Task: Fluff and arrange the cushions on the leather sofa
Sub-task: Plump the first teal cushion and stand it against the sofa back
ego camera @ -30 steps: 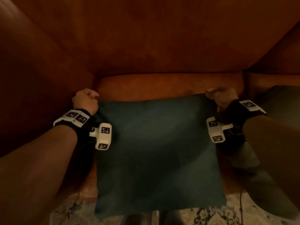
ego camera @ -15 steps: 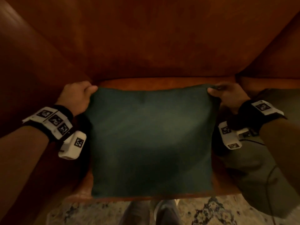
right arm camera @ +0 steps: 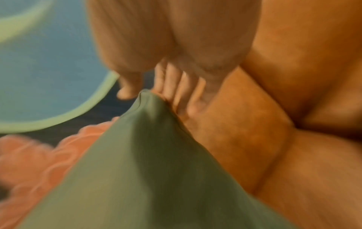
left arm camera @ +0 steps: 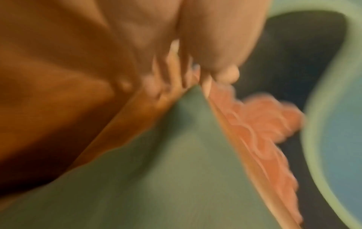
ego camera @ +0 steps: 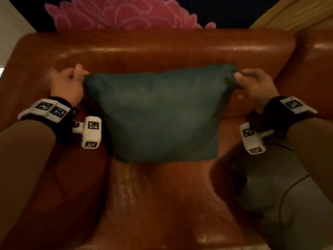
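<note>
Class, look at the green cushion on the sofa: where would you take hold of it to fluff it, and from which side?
By the two top corners of the green cushion, one from each side, as the left hand and right hand do: the corners taper to pinchable points.

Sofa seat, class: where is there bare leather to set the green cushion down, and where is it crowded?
Bare seat lies below the cushion, between the armrest and the grey cushion. The right side is crowded by that grey cushion. The left hand and right hand each pinch a top corner.
</note>
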`<state>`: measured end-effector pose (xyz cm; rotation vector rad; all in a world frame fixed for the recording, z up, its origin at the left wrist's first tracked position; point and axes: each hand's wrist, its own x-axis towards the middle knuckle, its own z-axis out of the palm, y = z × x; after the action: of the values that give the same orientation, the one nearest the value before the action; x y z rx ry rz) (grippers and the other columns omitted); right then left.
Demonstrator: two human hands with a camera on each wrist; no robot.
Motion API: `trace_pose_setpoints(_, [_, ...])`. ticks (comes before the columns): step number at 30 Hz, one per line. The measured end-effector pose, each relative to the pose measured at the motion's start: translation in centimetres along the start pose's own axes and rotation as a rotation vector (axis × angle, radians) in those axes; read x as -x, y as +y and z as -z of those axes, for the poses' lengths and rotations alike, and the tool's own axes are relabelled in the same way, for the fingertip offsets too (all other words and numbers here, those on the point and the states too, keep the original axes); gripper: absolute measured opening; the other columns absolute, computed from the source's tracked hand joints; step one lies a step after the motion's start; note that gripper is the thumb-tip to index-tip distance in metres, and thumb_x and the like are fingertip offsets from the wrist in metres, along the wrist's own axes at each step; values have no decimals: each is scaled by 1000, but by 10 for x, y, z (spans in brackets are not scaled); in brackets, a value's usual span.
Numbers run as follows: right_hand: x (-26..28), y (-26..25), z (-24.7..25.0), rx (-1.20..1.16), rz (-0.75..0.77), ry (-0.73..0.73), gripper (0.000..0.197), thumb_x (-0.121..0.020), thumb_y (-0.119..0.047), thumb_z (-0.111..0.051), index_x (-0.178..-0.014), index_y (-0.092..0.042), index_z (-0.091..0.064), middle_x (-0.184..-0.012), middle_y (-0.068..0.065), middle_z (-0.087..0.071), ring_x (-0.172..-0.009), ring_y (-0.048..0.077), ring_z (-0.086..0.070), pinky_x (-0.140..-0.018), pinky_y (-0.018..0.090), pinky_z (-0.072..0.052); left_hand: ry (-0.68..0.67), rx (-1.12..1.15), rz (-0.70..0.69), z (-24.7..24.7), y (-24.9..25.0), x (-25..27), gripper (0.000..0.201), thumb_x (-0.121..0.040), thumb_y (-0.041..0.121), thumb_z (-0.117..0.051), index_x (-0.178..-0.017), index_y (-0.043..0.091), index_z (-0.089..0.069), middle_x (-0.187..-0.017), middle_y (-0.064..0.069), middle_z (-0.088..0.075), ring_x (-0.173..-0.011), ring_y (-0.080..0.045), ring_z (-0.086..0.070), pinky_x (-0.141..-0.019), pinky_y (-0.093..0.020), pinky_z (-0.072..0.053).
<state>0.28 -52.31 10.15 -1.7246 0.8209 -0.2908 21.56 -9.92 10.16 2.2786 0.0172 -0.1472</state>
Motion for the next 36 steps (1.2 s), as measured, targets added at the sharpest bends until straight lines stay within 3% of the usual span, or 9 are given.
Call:
trace_pose_setpoints(4, [15, 22, -14, -101, -304, -95, 75, -71, -50, -78, -133, -21, -46, -135, -5, -53, -125, 13, -51, -88, 41, -49, -168, 433, 325, -15, -15, 7, 56, -85, 60, -58, -133, 33, -48, -126, 7, -57, -120, -23, -53, -94, -46, -45])
trace_pose_setpoints(7, [25, 27, -34, -118, -263, -219, 88, -62, -56, -83, -136, -22, -51, -132, -9, -62, -120, 12, -58, -98, 48, -47, -311, 515, 263, -32, -22, 16, 33, -87, 47, -64, -117, 34, -61, -118, 12, -67, -116, -16, -59, -99, -44, -43])
trace_pose_setpoints(13, [10, 44, -35, 50, -126, 16, 71, -42, -78, -81, -96, -40, -54, -110, -1, -72, -96, 23, -71, -81, 53, -58, 80, 200, 6, -40, -17, 4, 33, -91, 42, -59, -108, 15, -66, -108, -1, -66, -101, -17, -62, -93, -33, -50])
trace_pose_setpoints(17, [10, 32, -27, -112, -167, 58, 63, -76, -55, -75, -124, -23, -50, -124, -2, -59, -106, 17, -63, -73, 34, -52, -57, 593, 218, -36, -16, -1, 16, -92, 38, -62, -104, 29, -57, -111, -1, -66, -101, -17, -66, -87, -34, -55])
trace_pose_setpoints(21, [-13, 8, -22, -196, -81, 1, 66, -66, -48, -78, -122, -27, -49, -132, -5, -58, -107, 7, -63, -71, 29, -55, -184, 509, 82, -24, -10, -20, 28, -94, 9, -59, -113, 28, -59, -112, -3, -66, -98, -14, -65, -87, -28, -54])
trace_pose_setpoints(26, [-36, 1, -19, 285, 45, 143, 23, -83, -23, -78, -86, -28, -56, -102, 6, -70, -81, 13, -67, -86, 42, -57, -20, 17, -79, -19, -17, -42, 19, -85, 44, -59, -88, 27, -66, -94, -5, -69, -90, -27, -65, -84, -42, -53])
trace_pose_setpoints(29, [-23, 5, -21, 434, -12, 212, 18, -86, -30, -74, -98, -26, -61, -102, 0, -67, -98, 22, -66, -93, 44, -53, 80, -1, -101, -20, -15, -33, 35, -83, 50, -56, -101, 23, -69, -99, -3, -70, -97, -24, -65, -89, -39, -52])
trace_pose_setpoints(33, [23, -26, -24, 157, 118, 416, 26, -87, -39, -70, -105, -21, -63, -90, -7, -67, -86, 14, -66, -83, 37, -55, 300, 132, -146, -3, 9, 0, 13, -89, 39, -55, -93, 29, -62, -88, 0, -67, -85, -24, -66, -82, -38, -54])
trace_pose_setpoints(36, [64, -60, -80, -573, -197, -141, 24, -82, -38, -62, -96, -19, -60, -78, -1, -71, -71, 15, -69, -66, 27, -54, -247, 663, 19, -29, 52, 57, 26, -98, 37, -47, -84, 22, -61, -64, 2, -66, -56, -14, -63, -55, -27, -52])
